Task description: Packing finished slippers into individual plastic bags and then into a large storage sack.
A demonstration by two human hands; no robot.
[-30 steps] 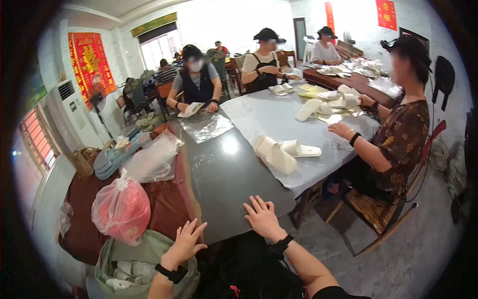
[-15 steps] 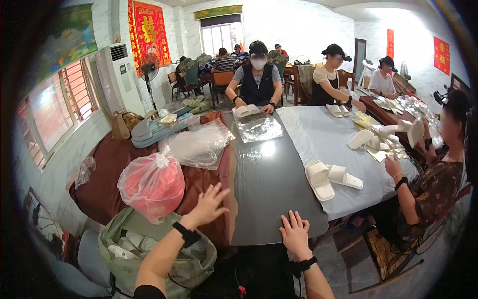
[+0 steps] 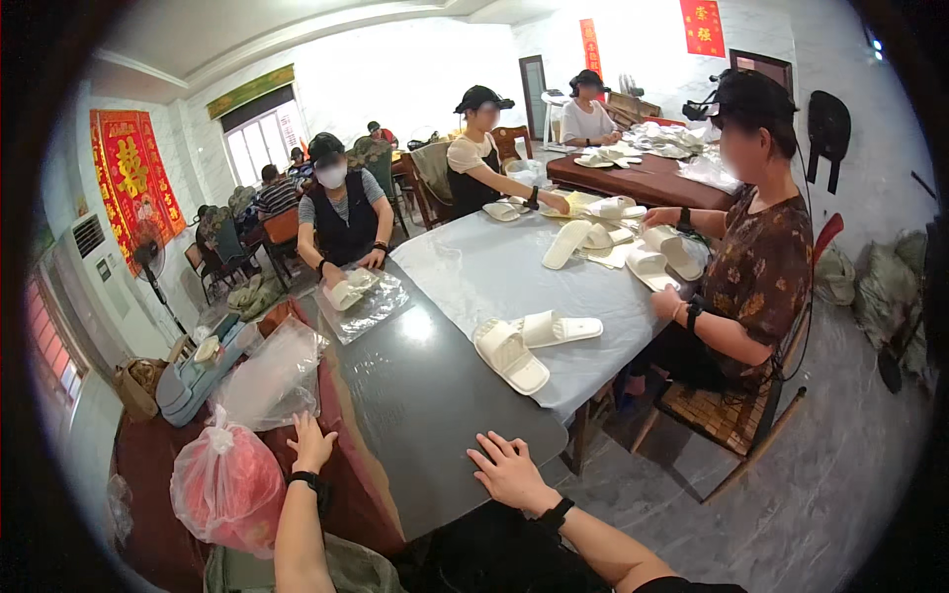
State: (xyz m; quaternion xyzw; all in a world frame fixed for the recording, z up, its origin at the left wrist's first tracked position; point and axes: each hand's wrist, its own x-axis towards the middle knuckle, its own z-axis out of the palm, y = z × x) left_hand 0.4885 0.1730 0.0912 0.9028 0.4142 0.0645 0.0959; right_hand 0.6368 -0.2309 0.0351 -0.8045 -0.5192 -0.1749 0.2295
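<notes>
My left hand (image 3: 312, 445) reaches over the brown-red cloth on the left, fingers apart, at the near edge of a stack of clear plastic bags (image 3: 272, 376). Whether the fingertips press on the bags I cannot tell. My right hand (image 3: 514, 474) lies flat on the dark grey tabletop (image 3: 440, 435), its fingers spread and nothing under them that shows. Beyond it, a pair of cream slippers rests on the pale sheet: one slipper (image 3: 511, 358) points toward me, the other slipper (image 3: 561, 330) lies crosswise behind it.
A tied clear bag of pink-red stuff (image 3: 227, 484) stands beside my left forearm. Across the table, a masked person (image 3: 341, 212) handles slippers over a clear bag. On the right, a seated person (image 3: 756, 237) holds slippers near a slipper pile (image 3: 593, 242). A wooden chair (image 3: 727, 415) stands there.
The view has swung to the right. My left hand has moved forward to the bags, while my right hand stays on the tabletop. The person on the right has lowered the slippers.
</notes>
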